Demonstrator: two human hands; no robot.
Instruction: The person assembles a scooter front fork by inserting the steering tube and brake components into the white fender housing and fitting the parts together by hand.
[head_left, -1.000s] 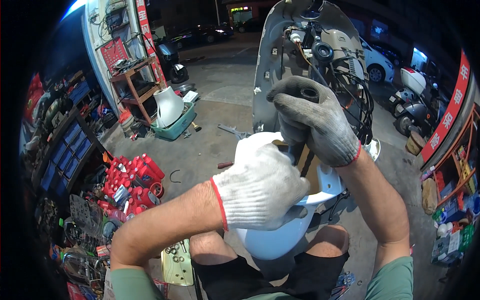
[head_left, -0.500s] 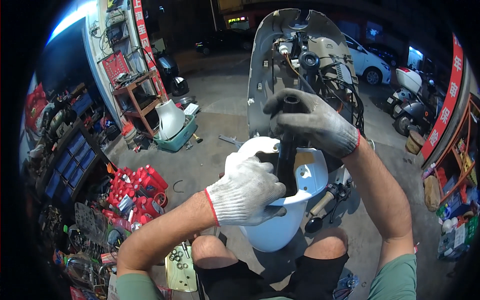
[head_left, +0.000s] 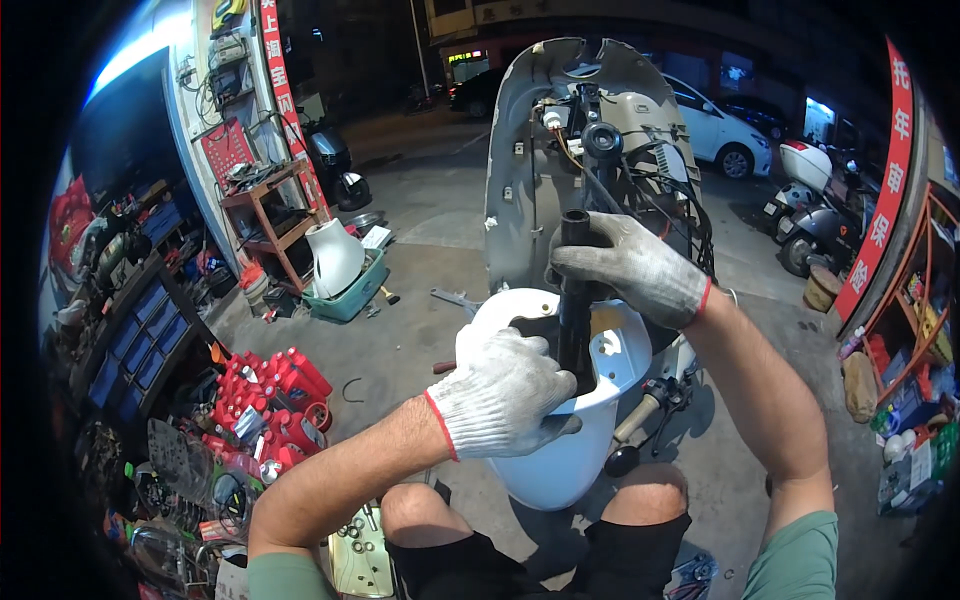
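My right hand [head_left: 625, 262], in a dirty grey-white knit glove, grips the upper part of an upright black metal tube [head_left: 575, 228]. The tube runs down into an opening in a white plastic fender-like body piece [head_left: 545, 465] between my knees. My left hand [head_left: 515, 385], gloved in white, has its fingers curled on that piece's near left rim, beside the lower tube. Beyond my hands stands a partly stripped scooter front panel [head_left: 512, 225] with a dark column and bundled cables. A handlebar grip and lever [head_left: 640, 415] sit low to the right of the white piece.
Red bottles [head_left: 265, 400] crowd the left floor near a blue parts rack [head_left: 140, 320]. A yellow tray of washers [head_left: 365, 550] lies by my left knee. A teal bin [head_left: 345, 300], wrench [head_left: 455, 298] and wooden shelf [head_left: 275, 240] are farther back. Scooters [head_left: 810, 240] and shelving [head_left: 910, 330] line the right.
My right hand has moved lower in the picture, uncovering the tube's top end, which now stands upright in its grip. My left hand stays on the white piece. The surroundings have shifted slightly with the camera.
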